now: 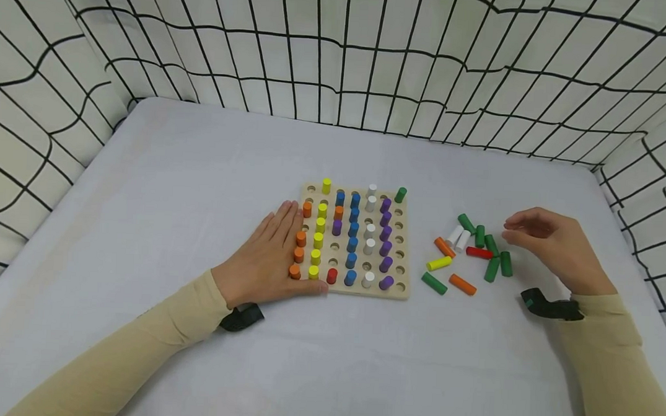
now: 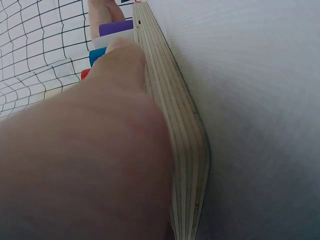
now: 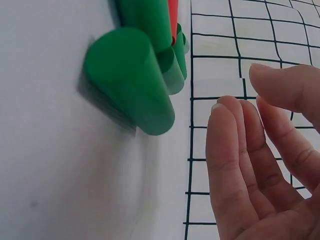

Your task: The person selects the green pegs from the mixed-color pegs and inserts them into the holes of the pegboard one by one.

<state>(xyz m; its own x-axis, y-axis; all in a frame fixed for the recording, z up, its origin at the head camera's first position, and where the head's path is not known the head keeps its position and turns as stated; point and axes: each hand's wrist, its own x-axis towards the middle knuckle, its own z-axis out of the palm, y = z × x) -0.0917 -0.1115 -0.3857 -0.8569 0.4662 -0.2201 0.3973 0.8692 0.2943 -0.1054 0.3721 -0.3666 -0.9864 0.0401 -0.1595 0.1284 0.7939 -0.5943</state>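
Note:
A wooden pegboard [image 1: 343, 253] lies in the middle of the white surface, with columns of coloured pegs standing in it. Flat along its left side rests my left hand [image 1: 269, 255], fingers straight and thumb along the front edge. The left wrist view shows that thumb against the board's layered edge [image 2: 175, 125]. My right hand [image 1: 557, 246] hovers just right of the loose pegs, fingers loosely bent, thumb apart from them, holding nothing. Nearest to it lie green pegs [image 1: 506, 264]; the right wrist view shows a green peg [image 3: 130, 80] close up. One green peg [image 1: 401, 195] stands in the board's far right corner.
Loose pegs lie right of the board: a red peg [image 1: 478, 253], a yellow peg [image 1: 439, 263], an orange peg [image 1: 462, 284], white pegs [image 1: 462, 241] and several green ones. A black wire grid [image 1: 345, 66] walls the back and sides.

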